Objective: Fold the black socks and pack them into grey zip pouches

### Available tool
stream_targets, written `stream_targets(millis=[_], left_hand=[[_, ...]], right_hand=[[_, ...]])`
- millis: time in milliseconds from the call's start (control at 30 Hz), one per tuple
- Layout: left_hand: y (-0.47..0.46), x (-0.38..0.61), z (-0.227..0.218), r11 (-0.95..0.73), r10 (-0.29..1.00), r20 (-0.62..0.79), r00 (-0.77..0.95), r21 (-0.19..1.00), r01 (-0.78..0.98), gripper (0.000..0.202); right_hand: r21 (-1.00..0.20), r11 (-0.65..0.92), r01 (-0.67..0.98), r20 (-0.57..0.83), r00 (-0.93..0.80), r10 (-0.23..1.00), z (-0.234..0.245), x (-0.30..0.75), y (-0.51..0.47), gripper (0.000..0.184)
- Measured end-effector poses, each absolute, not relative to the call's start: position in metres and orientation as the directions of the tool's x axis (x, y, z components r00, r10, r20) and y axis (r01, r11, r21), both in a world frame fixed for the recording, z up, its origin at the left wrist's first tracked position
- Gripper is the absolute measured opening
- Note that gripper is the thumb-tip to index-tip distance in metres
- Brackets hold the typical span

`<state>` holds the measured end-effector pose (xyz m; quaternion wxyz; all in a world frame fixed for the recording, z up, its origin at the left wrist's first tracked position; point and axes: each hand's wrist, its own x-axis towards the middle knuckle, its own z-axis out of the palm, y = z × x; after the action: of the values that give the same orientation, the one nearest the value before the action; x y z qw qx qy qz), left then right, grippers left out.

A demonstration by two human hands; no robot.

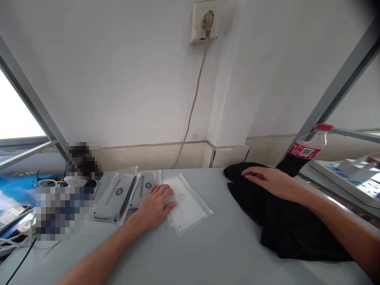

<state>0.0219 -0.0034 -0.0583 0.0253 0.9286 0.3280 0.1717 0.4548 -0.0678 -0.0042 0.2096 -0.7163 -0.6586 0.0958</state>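
My left hand (156,204) lies palm down, fingers spread, across the edges of a frosted zip pouch (145,188) with dark contents and some flat, pale zip pouches (188,204). Another filled pouch (117,198), printed ROCKBROS, is to the left of it. On the right, my right hand (268,182) rests over a pile of black fabric (285,221), its fingers stretched out and slightly bent on the upper part. Whether any fabric is pinched under those fingertips is hard to see; they look apart. The fabric's shape is unclear in its folds.
A cola bottle (308,150) with a red cap stands behind the fabric. White cables (28,241) and a blurred patch are at the left. A plugged cord (194,97) hangs from the wall socket (205,21). Metal frame posts (341,85) border the grey table (208,253).
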Motion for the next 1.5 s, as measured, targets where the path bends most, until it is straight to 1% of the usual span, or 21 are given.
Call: stream_targets(millis=[100,167,233,300,367,467,567,633,667,767,867,933,1000,1067,1133,1267,1333,1400,1433,1500], left_hand=[[-0.004,0.021,-0.061,-0.808,0.583,0.312,0.75,0.132,0.574,0.041],[-0.004,0.023,-0.063,-0.798,0.592,0.335,0.733,0.115,0.592,0.043],[-0.006,0.025,-0.064,-0.761,0.627,0.372,0.685,0.106,0.64,0.037],[-0.007,0.027,-0.064,-0.732,0.651,0.394,0.648,0.102,0.673,0.029],[-0.008,0.027,-0.061,-0.736,0.65,0.389,0.652,0.111,0.668,0.025],[-0.003,0.021,-0.055,-0.71,0.664,0.42,0.619,0.095,0.697,0.027],[0.004,0.012,-0.05,-0.563,0.742,0.452,0.495,0.021,0.826,0.034],[0.006,0.008,-0.05,-0.475,0.795,0.416,0.441,-0.023,0.88,0.042],[0.006,0.007,-0.049,-0.458,0.81,0.393,0.435,-0.039,0.888,0.046],[0.003,0.009,-0.044,-0.499,0.803,0.353,0.481,-0.045,0.866,0.051],[0.003,0.01,-0.04,-0.558,0.772,0.36,0.524,-0.013,0.83,0.044],[0.007,0.007,-0.043,-0.575,0.75,0.382,0.54,-0.027,0.817,0.037],[0.012,0.003,-0.05,-0.586,0.742,0.381,0.551,-0.029,0.81,0.037],[0.017,0.0,-0.056,-0.597,0.752,0.359,0.553,0.015,0.802,0.033],[0.02,-0.002,-0.058,-0.598,0.767,0.349,0.539,0.083,0.797,0.029],[0.019,-0.003,-0.039,-0.612,0.781,0.342,0.523,0.253,0.749,0.026],[0.015,-0.004,-0.023,-0.596,0.803,0.305,0.513,0.388,0.703,0.029],[0.01,-0.004,-0.008,-0.537,0.831,0.224,0.509,0.56,0.631,0.035],[0.008,-0.003,-0.003,-0.494,0.837,0.171,0.52,0.646,0.582,0.038],[0.003,0.001,0.004,-0.414,0.809,0.082,0.582,0.783,0.465,0.044]], right_hand=[[-0.494,0.03,0.869,0.052,-0.005,0.999,-0.001,0.391,-0.058,0.035],[-0.43,0.002,0.903,-0.036,-0.02,0.999,-0.006,0.353,-0.05,0.036],[-0.411,-0.006,0.912,-0.085,-0.031,0.996,-0.013,0.322,-0.041,0.039],[-0.403,-0.014,0.915,-0.114,-0.035,0.993,-0.022,0.298,-0.032,0.033],[-0.394,-0.028,0.919,-0.113,-0.019,0.993,-0.031,0.284,-0.025,0.025],[-0.403,-0.06,0.913,-0.102,0.02,0.995,-0.039,0.275,-0.021,0.025],[-0.453,-0.077,0.888,-0.107,0.032,0.994,-0.042,0.273,-0.023,0.026],[-0.492,-0.068,0.868,-0.103,0.019,0.995,-0.043,0.273,-0.025,0.026],[-0.511,-0.06,0.858,-0.097,0.011,0.995,-0.043,0.272,-0.026,0.027],[-0.547,-0.036,0.836,-0.074,-0.005,0.997,-0.045,0.271,-0.027,0.029],[-0.558,-0.006,0.83,-0.046,-0.024,0.999,-0.047,0.271,-0.027,0.027],[-0.565,0.011,0.825,-0.038,-0.04,0.998,-0.049,0.272,-0.028,0.023],[-0.574,0.018,0.818,-0.042,-0.051,0.998,-0.049,0.273,-0.029,0.017],[-0.58,0.017,0.814,-0.046,-0.054,0.997,-0.05,0.273,-0.031,0.013],[-0.578,0.017,0.816,-0.043,-0.05,0.998,-0.05,0.272,-0.031,0.013],[-0.567,0.031,0.823,-0.027,-0.056,0.998,-0.052,0.273,-0.031,0.017],[-0.57,0.056,0.819,-0.025,-0.085,0.996,-0.053,0.273,-0.031,0.02],[-0.589,0.086,0.804,-0.023,-0.123,0.992,-0.051,0.272,-0.032,0.022],[-0.599,0.101,0.794,0.001,-0.125,0.992,-0.05,0.271,-0.033,0.023],[-0.632,0.146,0.761,0.114,-0.095,0.989,-0.043,0.268,-0.037,0.028]])
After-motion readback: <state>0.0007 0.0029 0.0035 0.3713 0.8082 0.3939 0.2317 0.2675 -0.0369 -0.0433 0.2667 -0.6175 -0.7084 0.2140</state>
